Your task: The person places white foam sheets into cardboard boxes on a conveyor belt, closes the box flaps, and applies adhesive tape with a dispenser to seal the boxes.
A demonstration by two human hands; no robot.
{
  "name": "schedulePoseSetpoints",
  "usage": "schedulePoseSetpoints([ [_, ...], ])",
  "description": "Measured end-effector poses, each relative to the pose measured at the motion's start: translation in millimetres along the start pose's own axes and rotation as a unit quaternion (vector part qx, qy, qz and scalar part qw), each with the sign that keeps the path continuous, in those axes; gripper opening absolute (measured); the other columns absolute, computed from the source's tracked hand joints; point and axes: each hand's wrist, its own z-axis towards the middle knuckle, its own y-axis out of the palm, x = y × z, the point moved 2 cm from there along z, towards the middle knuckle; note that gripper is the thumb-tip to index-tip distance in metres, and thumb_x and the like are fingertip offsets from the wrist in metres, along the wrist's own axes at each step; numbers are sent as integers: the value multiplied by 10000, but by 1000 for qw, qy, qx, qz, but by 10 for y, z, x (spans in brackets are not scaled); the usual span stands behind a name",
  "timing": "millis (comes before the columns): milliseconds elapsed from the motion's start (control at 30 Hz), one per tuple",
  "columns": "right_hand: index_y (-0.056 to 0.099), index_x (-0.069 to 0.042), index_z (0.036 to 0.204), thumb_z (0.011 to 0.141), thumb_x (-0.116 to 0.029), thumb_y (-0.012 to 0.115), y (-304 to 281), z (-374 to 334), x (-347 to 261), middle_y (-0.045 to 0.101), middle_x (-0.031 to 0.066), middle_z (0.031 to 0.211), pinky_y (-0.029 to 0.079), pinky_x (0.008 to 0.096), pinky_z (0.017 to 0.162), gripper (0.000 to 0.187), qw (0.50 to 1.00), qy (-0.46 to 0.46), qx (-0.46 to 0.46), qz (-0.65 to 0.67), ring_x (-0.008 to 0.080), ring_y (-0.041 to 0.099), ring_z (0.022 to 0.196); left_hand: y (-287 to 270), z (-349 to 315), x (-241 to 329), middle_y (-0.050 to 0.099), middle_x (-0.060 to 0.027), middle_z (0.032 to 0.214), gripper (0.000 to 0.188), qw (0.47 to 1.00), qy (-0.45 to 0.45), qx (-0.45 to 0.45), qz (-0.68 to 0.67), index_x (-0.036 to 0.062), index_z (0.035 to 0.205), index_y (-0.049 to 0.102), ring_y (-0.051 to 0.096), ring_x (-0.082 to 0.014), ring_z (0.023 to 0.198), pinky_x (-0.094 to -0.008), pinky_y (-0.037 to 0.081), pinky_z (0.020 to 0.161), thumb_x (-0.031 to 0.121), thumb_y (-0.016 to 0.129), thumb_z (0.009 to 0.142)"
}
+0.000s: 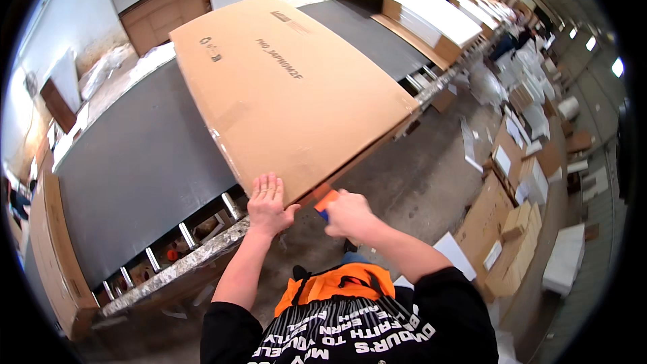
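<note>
At the left end of the grey conveyor belt (138, 155) we see a long brown carton (48, 249) lying crosswise; next come metal rollers (153, 259) along the belt's near edge; across the belt's middle lies the large brown carton (317, 108), its near end at the belt's near edge; our left hand (267, 210) rests flat on its near-left corner, thumb spread; our right hand (349, 214) is clamped on an orange-and-blue tool (325, 201), partly hidden, just by the carton's near edge; toward the belt's right end we see white panels (439, 19).
</note>
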Motion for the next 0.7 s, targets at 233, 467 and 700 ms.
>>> schedulePoseSetpoints([
  [233,729,-89,974,649,-299,704,1264,423,237,662,124,960,521,388,809,388,991,-48,36,121,285,653,923,-21,-39,-72,562,-268,1279,770,999,-6,-34,3,-68,1181,598,514,-412,1234,-490,368,1083,370,828,590],
  [467,539,47,1305,636,85,673,1431,-410,2887,631,160,1205,483,360,972,684,556,145,205,792,240,642,1043,-181,-211,-158,533,-289,1305,791,999,8,-45,27,-80,1199,578,498,-432,1246,-514,362,1081,406,815,622],
  [700,621,26,1145,683,-100,677,61,404,4754,644,27,792,438,203,511,482,558,92,242,788,67,527,546,-373,-265,-172,507,-290,1333,836,991,-24,-118,53,-66,1245,552,463,-434,1280,-521,339,1099,324,850,568],
])
